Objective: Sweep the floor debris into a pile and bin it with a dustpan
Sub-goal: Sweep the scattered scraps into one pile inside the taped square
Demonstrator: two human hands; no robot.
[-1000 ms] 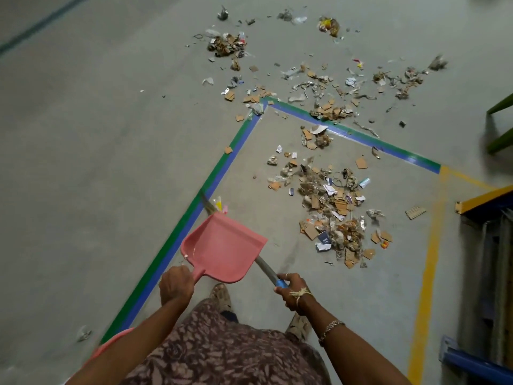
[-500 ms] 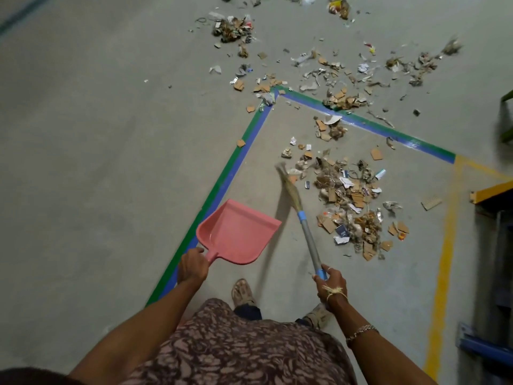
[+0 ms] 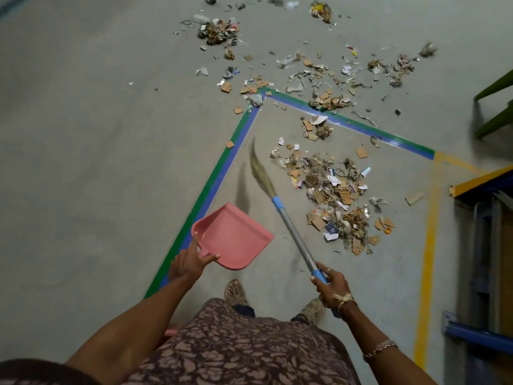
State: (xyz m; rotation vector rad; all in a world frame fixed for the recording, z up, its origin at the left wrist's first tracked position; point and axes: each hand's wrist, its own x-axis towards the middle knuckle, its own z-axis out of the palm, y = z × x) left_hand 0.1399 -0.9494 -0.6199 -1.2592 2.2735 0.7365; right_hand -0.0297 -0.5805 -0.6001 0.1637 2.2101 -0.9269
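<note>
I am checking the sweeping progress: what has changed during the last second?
The right hand swung the broom rightward, out from beneath the dustpan; its bristles now blur beside the debris pile. Unchanged: the left hand holds the dustpan, the right grips the broom, the pile lies unswept.

Grey floor [image 3: 97,162] bears green-and-blue tape [image 3: 216,184] and a yellow line [image 3: 429,245]; cardboard and paper debris [image 3: 333,195] lies scattered on it.

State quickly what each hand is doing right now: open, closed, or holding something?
Left hand: closed, holding the pink dustpan by its handle.
Right hand: closed, holding the broom.
</note>
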